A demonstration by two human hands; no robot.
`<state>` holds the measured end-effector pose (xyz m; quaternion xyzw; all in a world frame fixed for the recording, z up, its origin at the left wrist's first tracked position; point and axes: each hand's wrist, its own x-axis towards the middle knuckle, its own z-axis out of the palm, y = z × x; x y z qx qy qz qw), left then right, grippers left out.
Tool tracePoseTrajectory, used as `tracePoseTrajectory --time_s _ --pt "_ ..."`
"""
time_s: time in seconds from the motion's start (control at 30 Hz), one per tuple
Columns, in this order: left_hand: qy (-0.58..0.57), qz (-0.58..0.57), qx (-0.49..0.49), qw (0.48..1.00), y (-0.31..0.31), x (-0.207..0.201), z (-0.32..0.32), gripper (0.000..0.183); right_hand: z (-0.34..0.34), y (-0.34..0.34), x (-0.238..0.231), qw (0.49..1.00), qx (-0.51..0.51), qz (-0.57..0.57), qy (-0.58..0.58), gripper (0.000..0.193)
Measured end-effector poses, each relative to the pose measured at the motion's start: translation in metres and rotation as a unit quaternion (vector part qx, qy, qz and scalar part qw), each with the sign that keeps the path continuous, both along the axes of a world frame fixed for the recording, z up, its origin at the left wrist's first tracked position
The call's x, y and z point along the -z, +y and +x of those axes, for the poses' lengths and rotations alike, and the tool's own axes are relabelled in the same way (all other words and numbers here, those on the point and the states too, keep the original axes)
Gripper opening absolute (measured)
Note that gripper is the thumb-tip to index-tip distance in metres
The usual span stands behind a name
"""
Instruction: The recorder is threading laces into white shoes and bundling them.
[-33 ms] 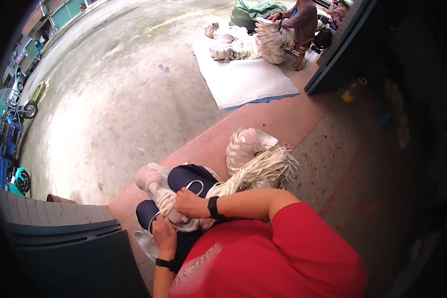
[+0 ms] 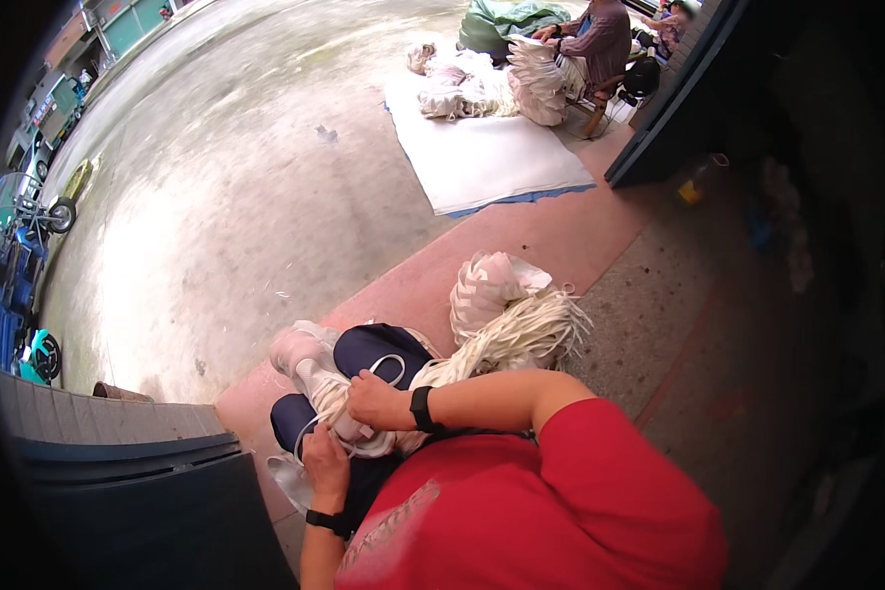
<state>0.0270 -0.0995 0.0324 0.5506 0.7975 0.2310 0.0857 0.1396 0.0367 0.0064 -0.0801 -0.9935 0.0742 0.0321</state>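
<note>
A bundle of pale, strap-like cords point(image 2: 332, 393) lies across my lap between my dark-trousered knees. My right hand point(image 2: 376, 401) is closed in a pinch on a white cord point(image 2: 395, 358), part of which loops up above the fingers. Just below and to the left, my left hand point(image 2: 324, 460) is closed on white cord beside the bundle; its fingertips are partly hidden. Whether both hands hold the same cord I cannot tell. Beyond my right forearm rests a larger heap of loose cream cords point(image 2: 521, 329), with stacked pale pieces point(image 2: 487, 293) at its far end.
Ahead, a white sheet point(image 2: 497, 162) carries more pale bundles point(image 2: 462, 93). A person point(image 2: 600, 44) sits there handling a similar stack, near a green sack point(image 2: 501, 25). Dark door panels point(image 2: 674, 93) stand at right and lower left point(image 2: 147, 511). Parked vehicles point(image 2: 29, 236) line the far left.
</note>
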Motion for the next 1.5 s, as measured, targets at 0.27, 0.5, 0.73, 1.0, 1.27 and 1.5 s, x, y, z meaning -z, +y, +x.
tracePoseTrajectory --time_s 0.27,0.5,0.73,1.0,1.27,1.5 --pt "0.196 -0.111 0.153 0.962 0.012 0.004 -0.006 0.008 -0.022 -0.007 -0.017 0.99 -0.049 0.078 -0.111 0.011" --pt "0.24 -0.008 0.155 0.958 0.012 -0.001 -0.008 0.008 -0.006 0.011 -0.005 0.998 -0.008 0.016 0.064 0.006" --pt "-0.305 0.104 -0.059 0.945 0.04 -0.039 -0.02 0.013 -0.029 0.012 -0.045 0.867 0.108 -0.392 0.287 0.01" --pt "-0.493 0.074 -0.133 0.857 0.053 -0.031 -0.042 0.012 -0.064 0.032 -0.039 0.838 0.164 -0.482 0.198 0.015" --pt "-0.155 -0.021 -0.292 0.944 -0.053 0.08 -0.146 0.031 -0.007 0.082 0.007 0.836 0.308 -0.385 0.241 0.029" --pt "-0.405 -0.061 -0.361 0.838 -0.233 0.231 -0.126 0.057 0.1 0.062 0.041 0.869 0.321 -0.325 0.191 0.018"
